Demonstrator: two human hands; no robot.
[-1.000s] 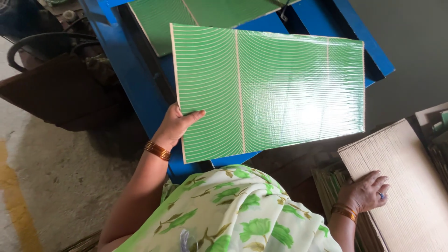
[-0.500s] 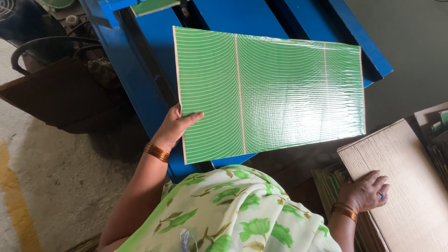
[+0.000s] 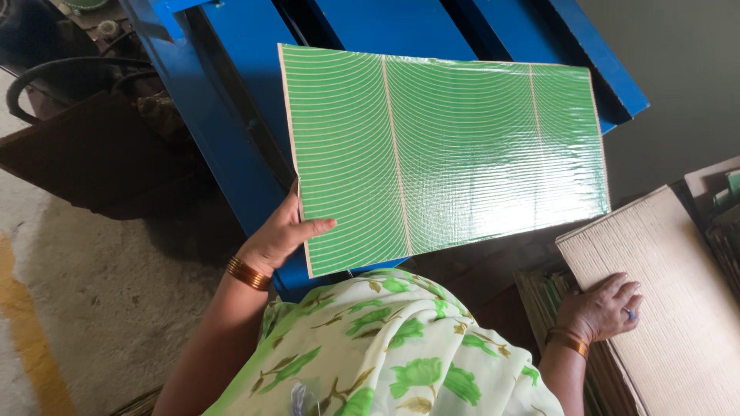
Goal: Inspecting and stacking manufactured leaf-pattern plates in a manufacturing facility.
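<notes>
Pinching the near-left edge of the green sheet (image 3: 447,158), the left hand (image 3: 279,235) has its thumb lying on the glossy top and the other fingers tucked underneath, so it's a one-hand edge grip and nothing more. That sheet is a big rectangle, green with thin pale curved lines and two straight pale seams, held roughly flat and hovering over the blue machine frame (image 3: 223,131), with its far edge out over the frame's slanted rails. My guess is the corner grip is there to keep the shiny face free of prints and the whole sheet easy to swing.

Over on the other side, the right hand (image 3: 601,308) lies flat with fingers spread on the ribbed tan board (image 3: 671,308), which tops a stack of similar sheets; looks like it's just steadying the pile, not gripping anything.

Room-wise: the sheet's right edge ends just short of the tan board, so not much slack there. To the left there's bare concrete floor (image 3: 85,308) and a black hose (image 3: 62,73) curling beside the frame, well apart from the sheet. The floral-print cloth (image 3: 385,354) sits directly under the near edge.
</notes>
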